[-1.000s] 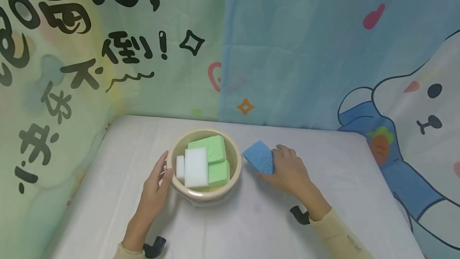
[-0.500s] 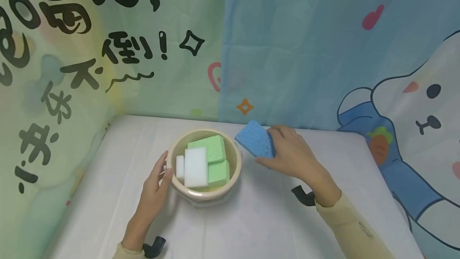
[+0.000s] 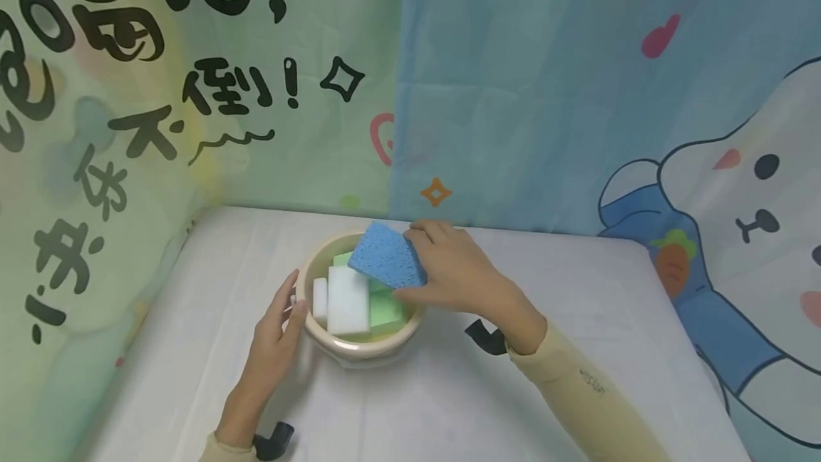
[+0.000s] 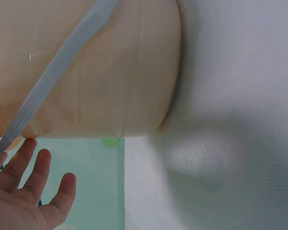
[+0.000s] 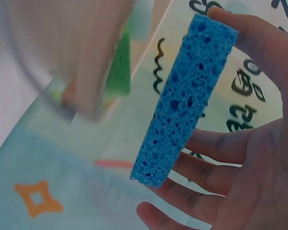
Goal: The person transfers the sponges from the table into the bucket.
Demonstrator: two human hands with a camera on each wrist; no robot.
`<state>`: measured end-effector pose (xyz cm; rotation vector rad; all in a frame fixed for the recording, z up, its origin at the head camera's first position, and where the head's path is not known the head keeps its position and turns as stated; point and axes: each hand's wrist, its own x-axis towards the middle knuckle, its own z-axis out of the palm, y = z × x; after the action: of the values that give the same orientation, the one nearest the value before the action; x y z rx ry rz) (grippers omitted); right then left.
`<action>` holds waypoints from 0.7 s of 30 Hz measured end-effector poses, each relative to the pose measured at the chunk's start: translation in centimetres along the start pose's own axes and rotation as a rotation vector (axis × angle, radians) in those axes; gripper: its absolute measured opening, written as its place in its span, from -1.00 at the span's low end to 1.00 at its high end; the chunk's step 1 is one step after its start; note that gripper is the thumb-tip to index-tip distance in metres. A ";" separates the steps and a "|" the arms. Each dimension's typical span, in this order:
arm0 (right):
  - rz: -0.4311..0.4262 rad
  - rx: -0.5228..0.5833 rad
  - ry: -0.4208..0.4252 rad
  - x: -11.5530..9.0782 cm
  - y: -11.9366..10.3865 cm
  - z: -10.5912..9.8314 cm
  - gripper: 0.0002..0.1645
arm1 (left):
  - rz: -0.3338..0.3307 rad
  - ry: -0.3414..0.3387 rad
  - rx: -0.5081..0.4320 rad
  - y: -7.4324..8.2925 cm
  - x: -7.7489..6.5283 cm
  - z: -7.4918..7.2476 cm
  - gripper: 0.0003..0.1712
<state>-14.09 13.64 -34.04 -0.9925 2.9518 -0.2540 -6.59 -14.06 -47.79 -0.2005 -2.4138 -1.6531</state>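
My right hand (image 3: pixel 455 269) grips a blue sponge (image 3: pixel 385 255) between thumb and fingers, above the right side of a cream bucket (image 3: pixel 359 349). In the right wrist view the porous edge of the sponge faces the camera. Inside the bucket lie green sponges (image 3: pixel 387 314), partly hidden by the blue one, a white sponge (image 3: pixel 348 301) and a narrower white block (image 3: pixel 320 299). My left hand (image 3: pixel 272 355) rests against the bucket's left side, fingers extended, their tips at the wall. A grey handle (image 4: pixel 62 64) hangs across the bucket in the left wrist view.
The bucket stands on a table with a white cloth (image 3: pixel 545 391). Printed curtains (image 3: pixel 513 91) hang at the back and left, with lettering and a cartoon figure. A black strap (image 3: pixel 274 440) shows at the left wrist, another strap (image 3: pixel 485 338) at the right.
My right hand has lifted the blue sponge from beside the bucket and carried it left over the opening. The left hand and the bucket stay in place.
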 end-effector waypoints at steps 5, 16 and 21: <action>-0.045 -0.015 -0.059 1.4 -1.6 1.0 0.09 | 0.004 -0.004 0.001 -0.2 0.0 0.1 -0.40; -0.086 -0.068 -0.116 2.3 -3.0 3.2 0.09 | 0.003 -0.007 0.012 -0.2 0.1 0.1 -0.39; -0.098 -0.110 -0.127 2.5 -3.3 3.3 0.11 | 0.014 0.006 0.007 -0.3 0.0 0.0 -0.40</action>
<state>-13.87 9.00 -36.72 -1.1227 2.8333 -0.0285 -6.69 -14.18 -48.00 -0.2103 -2.4084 -1.6365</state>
